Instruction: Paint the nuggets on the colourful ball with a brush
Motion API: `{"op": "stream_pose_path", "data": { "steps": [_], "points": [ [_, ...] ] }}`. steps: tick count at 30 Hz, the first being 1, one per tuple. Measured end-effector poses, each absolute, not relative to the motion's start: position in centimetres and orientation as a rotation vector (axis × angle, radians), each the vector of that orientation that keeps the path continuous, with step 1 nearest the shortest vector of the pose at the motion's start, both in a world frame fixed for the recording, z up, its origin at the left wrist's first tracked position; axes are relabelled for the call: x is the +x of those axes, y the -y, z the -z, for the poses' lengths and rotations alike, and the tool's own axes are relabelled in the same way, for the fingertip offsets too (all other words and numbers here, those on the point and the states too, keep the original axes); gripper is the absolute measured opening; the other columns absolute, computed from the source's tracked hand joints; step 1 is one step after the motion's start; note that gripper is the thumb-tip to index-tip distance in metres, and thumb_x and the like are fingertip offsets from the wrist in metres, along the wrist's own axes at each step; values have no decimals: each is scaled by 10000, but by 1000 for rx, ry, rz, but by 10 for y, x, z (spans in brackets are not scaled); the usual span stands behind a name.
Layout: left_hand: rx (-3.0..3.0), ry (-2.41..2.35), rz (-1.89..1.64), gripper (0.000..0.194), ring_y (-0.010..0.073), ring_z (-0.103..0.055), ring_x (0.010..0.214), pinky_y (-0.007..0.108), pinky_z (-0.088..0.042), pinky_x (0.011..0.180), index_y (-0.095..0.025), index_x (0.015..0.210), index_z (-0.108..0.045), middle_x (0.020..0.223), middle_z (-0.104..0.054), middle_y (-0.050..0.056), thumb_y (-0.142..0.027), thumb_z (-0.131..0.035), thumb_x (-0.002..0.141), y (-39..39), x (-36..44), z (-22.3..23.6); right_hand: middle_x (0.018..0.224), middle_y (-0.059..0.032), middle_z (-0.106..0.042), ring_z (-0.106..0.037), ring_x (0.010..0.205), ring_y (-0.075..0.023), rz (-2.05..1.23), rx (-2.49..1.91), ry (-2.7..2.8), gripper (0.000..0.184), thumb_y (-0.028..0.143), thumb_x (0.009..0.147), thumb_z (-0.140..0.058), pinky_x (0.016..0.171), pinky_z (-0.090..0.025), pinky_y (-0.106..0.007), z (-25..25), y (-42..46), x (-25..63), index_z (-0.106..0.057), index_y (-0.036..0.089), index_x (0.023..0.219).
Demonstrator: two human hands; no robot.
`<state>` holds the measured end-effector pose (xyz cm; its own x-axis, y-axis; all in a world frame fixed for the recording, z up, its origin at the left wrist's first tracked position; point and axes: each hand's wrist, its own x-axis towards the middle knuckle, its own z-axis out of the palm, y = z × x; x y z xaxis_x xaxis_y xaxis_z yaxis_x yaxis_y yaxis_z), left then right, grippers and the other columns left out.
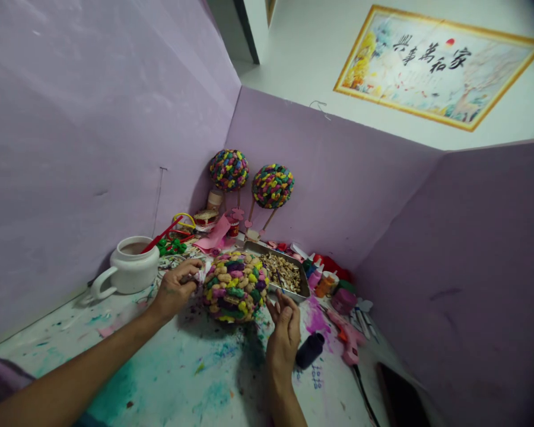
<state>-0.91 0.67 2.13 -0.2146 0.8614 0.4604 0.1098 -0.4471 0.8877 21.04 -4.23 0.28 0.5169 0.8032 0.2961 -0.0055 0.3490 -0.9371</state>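
Observation:
A ball covered in peanut shells [235,287], some painted pink, yellow, green and purple and others plain tan, rests on the paint-stained table. At its left side, my left hand [178,290] pinches a crumpled white-and-pink tissue [202,274] against or close beside the ball. My right hand [285,335] is by the ball's right side, its fingers closed around a thin dark paintbrush [280,282] whose upper part points toward the tray. Just right of that hand, a dark blue paint bottle [310,350] lies tilted on the table.
Behind the ball sits a metal tray [306,284] of shell pieces. A white mug [136,270] stands left. Two finished-looking colourful balls on sticks [273,186] lean at the back wall. Paint bottles [324,284], a pink glue gun [349,338] and a dark phone-like slab [400,394] lie right.

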Motion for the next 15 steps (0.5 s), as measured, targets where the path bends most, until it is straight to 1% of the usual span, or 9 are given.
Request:
{"op": "stream_pose_path", "data": {
  "steps": [6, 11, 15],
  "points": [
    [1479, -1198, -1709, 65, 285, -649, 940, 346, -491, 787, -212, 520, -626, 970, -715, 107, -259, -585, 538, -5, -11, -18, 1199, -111, -674, -718, 971, -235, -606, -1150, 884, 445, 587, 907, -431, 856, -523, -369, -4, 43, 212, -556, 206, 1098],
    [1447, -1243, -1735, 79, 293, -639, 963, 374, -469, 868, -219, 516, -632, 934, -723, 94, -253, -561, 519, -5, -10, -18, 1189, -114, -684, -717, 981, -236, -578, -1166, 915, 449, 596, 904, -422, 845, -520, -359, -3, 43, 213, -555, 207, 1083],
    [1409, -1292, -1745, 93, 306, -636, 988, 397, -451, 922, -223, 529, -637, 942, -726, 89, -265, -554, 523, -6, -10, -20, 1248, -131, -664, -713, 1014, -246, -564, -1189, 947, 465, 605, 899, -420, 883, -509, -376, -3, 44, 211, -557, 204, 1090]
  ]
}}
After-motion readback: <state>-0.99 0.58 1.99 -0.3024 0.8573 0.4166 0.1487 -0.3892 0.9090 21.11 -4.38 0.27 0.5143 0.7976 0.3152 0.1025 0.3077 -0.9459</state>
